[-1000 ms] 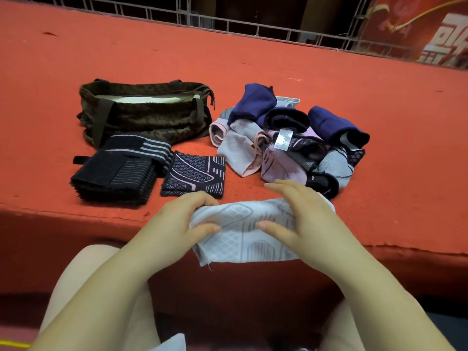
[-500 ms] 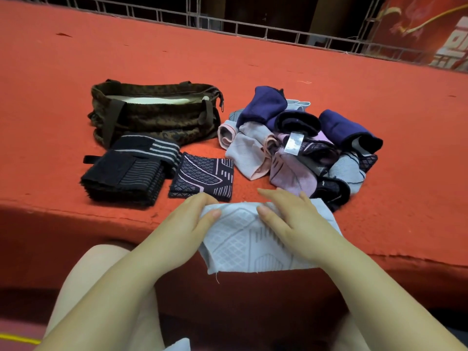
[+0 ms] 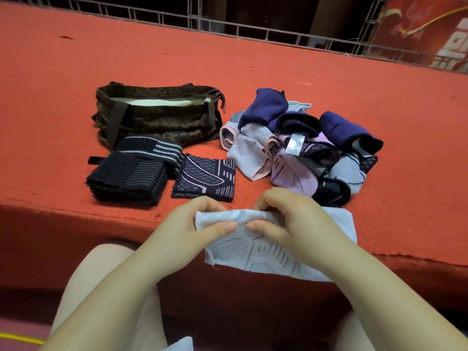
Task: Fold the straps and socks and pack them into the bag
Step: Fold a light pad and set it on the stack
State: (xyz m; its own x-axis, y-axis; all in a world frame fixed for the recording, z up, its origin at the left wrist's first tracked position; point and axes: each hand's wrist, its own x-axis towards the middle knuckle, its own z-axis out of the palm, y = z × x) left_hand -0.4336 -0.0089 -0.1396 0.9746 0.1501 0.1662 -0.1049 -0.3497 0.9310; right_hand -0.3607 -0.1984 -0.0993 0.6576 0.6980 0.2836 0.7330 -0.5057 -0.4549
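Item in hand: pale grey patterned sock [image 3: 273, 252], lying across the near edge of the red carpeted ledge [image 3: 253, 59], its lower part hanging over the front.

Left hand [image 3: 200, 224]: pinching the sock's far edge, thumb below, fingers curled over the top. Right hand [image 3: 291, 219]: closing on the same edge just beside it, thumb tips nearly touching.

Change: half a second ago both hands were pressing flat on the spread fabric; now they are gathering the far edge into a raised roll and drawing it toward the body. Judgement: smoothing is ending and the fold itself is beginning.

Finished stock: folded black straps [image 3: 129, 173] stacked at left, a folded dark patterned sock [image 3: 205, 179] touching their right side.

Awaiting folding: pile of loose socks [image 3: 304, 148], navy, pink, lilac and grey, just beyond the right hand.

Receptacle: camouflage bag [image 3: 157, 115], unzipped, behind the straps; pale lining showing, contents too unclear to tell.

Progress, as judged: early; nothing visibly packed, most socks unfolded.
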